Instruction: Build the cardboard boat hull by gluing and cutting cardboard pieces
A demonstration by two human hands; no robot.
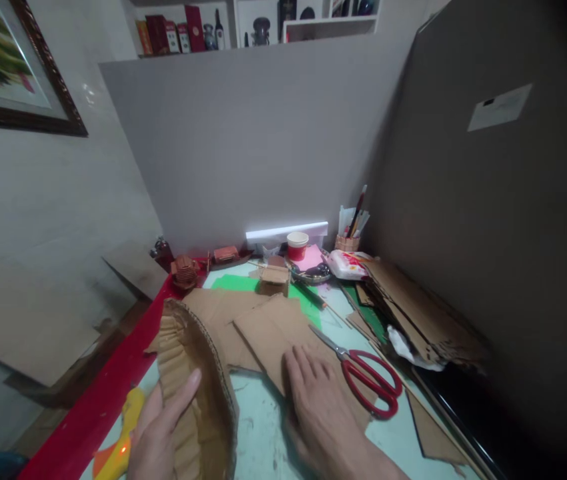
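Observation:
A curved, boat-shaped cardboard piece (216, 393) with a ridged side stands tilted at the lower left. My left hand (156, 427) grips its side, thumb over the inner face. Just left of that hand is a yellow and orange glue gun (122, 440) with a small glowing light; whether the hand touches it I cannot tell. My right hand (313, 400) lies with its fingers stretched out on a flat cardboard sheet (273, 327). Close to its right are scissors (371, 380) with red handles, blades pointing away to the upper left. Another cardboard sheet (218, 313) lies partly underneath.
A small cardboard box (273, 280) sits on green paper (233, 283). Behind are a red-and-white paper cup (297, 247) and a pen holder (347, 243). Stacked cardboard (413, 310) lines the right side. A grey partition (263, 147) stands behind the table; red cloth (103, 380) runs along the left.

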